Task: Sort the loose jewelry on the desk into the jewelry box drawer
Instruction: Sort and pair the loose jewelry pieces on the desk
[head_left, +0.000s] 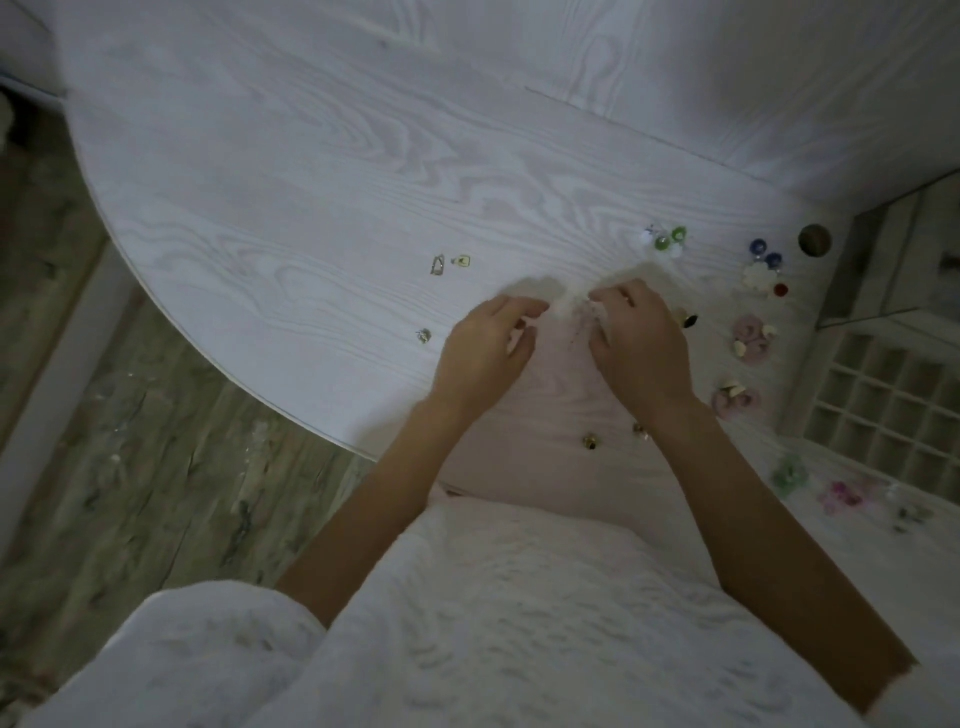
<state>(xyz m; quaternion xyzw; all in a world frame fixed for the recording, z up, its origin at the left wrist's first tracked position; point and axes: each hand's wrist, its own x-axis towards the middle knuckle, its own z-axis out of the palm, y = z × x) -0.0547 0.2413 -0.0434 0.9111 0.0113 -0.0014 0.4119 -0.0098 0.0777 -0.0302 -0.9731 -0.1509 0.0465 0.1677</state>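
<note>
My left hand (488, 345) and my right hand (636, 343) are close together over the white desk (311, 208), fingers curled. Between their fingertips is a small pale sparkly piece (574, 306), blurred; both hands seem to pinch it. Loose jewelry lies around: two gold pieces (449, 264) to the left, a small stud (424, 335), green and white earrings (665, 241), blue ones (764, 253), a white flower with a red stone (761, 278), pink flower pieces (750, 338), gold studs (589, 441). The open drawer (883, 400) with many square compartments is at right.
The jewelry box body (904, 260) stands at the right edge above the drawer. A round dark knob (814, 240) lies by it. Green and pink pieces (815, 486) lie blurred at lower right. The desk's curved edge drops to a wooden floor (130, 467) at left.
</note>
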